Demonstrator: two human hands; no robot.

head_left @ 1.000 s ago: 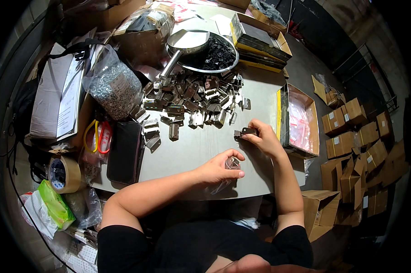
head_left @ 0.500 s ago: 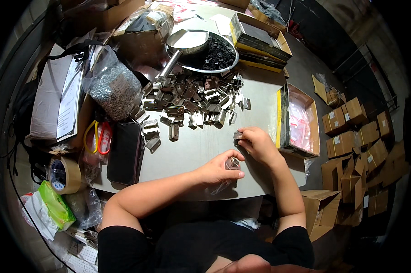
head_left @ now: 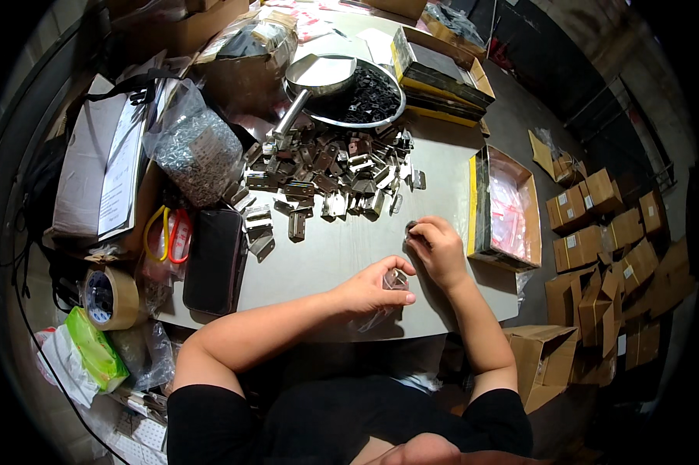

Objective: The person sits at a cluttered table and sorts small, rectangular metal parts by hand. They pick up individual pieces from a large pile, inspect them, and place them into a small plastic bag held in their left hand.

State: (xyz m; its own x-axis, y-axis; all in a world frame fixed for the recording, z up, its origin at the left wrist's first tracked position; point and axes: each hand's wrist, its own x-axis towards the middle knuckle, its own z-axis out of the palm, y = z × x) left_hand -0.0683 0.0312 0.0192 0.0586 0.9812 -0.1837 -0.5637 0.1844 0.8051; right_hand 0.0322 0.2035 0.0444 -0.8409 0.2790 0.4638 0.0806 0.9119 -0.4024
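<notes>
My left hand (head_left: pixel 376 288), near the front edge of the table, is curled round the mouth of a small clear plastic bag (head_left: pixel 376 318). Something brownish metallic shows inside its opening. To the right and slightly farther off, my right hand (head_left: pixel 440 249) pinches a small dark metal bracket (head_left: pixel 410 229) just above the tabletop; the fingers hide much of it. Beyond both hands lies a loose pile of shiny metal brackets (head_left: pixel 330 174).
A steel pan (head_left: pixel 322 75) rests on a basin of black parts (head_left: pixel 372 97) behind the pile. An open box of clear bags (head_left: pixel 510 209) stands at right. On the left are a black phone-like case (head_left: pixel 212 262), scissors (head_left: pixel 179 236), tape (head_left: pixel 111 297) and a bag of screws (head_left: pixel 196 151).
My right hand has shifted slightly right with the bracket, which has turned and is more covered by the fingers. My left hand has stayed in place.
</notes>
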